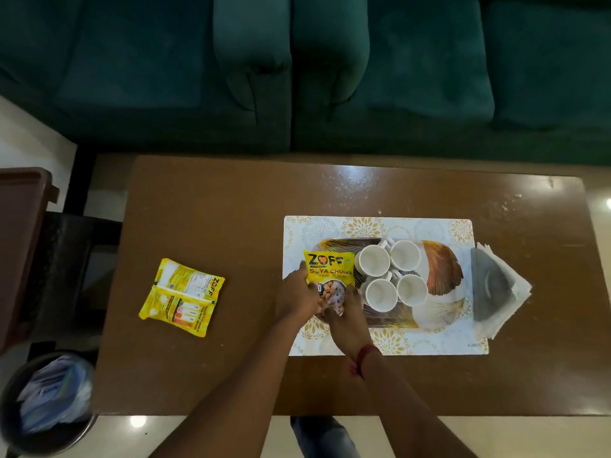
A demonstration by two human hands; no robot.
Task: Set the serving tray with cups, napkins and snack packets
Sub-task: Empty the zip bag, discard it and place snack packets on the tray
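Tray point(443, 272) with a feather pattern sits on a floral placemat point(429, 338) toward the right of your desk point(215, 209). Four white cups point(390, 276) stand clustered upright at its middle. Your left hand point(296, 297) and right hand point(347, 320) both grip a yellow snack packet point(329, 274), face up, at the tray's left end, fingers closed on its left edge and near corner. A second yellow packet point(183, 295) lies back-up well apart on the left of the desk. A stack of napkins point(502, 289) rests just beside the tray's right end, partly on the placemat.
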